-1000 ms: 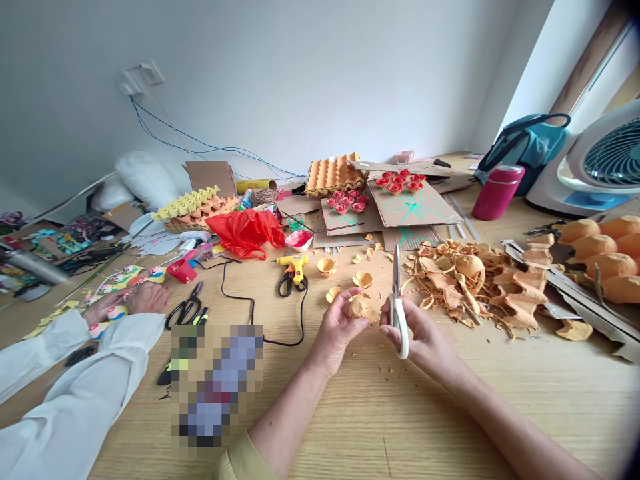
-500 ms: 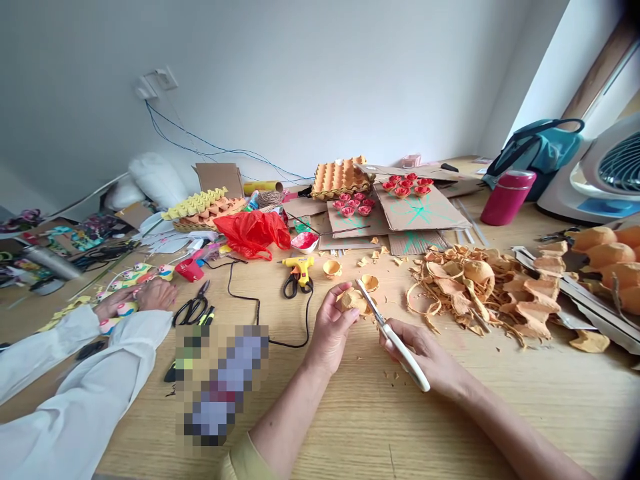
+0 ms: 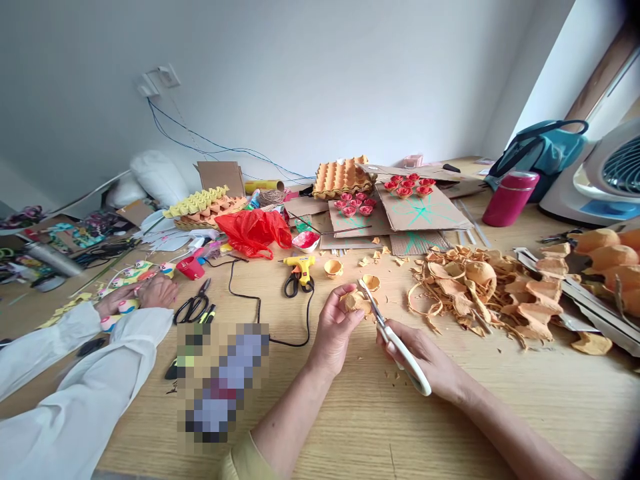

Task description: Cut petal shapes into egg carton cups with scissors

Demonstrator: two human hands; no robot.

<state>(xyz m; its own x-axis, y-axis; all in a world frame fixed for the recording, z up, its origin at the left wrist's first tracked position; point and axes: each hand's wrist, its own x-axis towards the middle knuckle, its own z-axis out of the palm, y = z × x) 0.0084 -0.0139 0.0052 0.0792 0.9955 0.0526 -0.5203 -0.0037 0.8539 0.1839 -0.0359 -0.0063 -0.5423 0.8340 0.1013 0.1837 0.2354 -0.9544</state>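
Between the fingers and thumb of my left hand [image 3: 336, 328] is an egg carton cup [image 3: 356, 301], orange-tan, with its rounded base toward me. My right hand [image 3: 417, 350] grips white-handled scissors [image 3: 407, 360], whose blades point up and left at the cup's right edge. How far the blades are parted is hard to see. Just beyond my hands, two cut carton cups stand on the table: one cup [image 3: 333, 268] by the glue gun and another cup [image 3: 371, 283] behind the scissor tips. Small scraps lie below the blades.
Carton scraps [image 3: 460, 287] are heaped at right, near a pink bottle [image 3: 511, 199] and a fan [image 3: 595, 180]. A yellow glue gun [image 3: 300, 263] with black scissors lies ahead. Red paper flowers [image 3: 409, 185] sit on cardboard. Another person's hands [image 3: 155, 291] work at left among painted pieces.
My left hand and the cup have shifted very slightly, and the scissors sit at a slightly different spot on the cup's edge. The view has moved a little.
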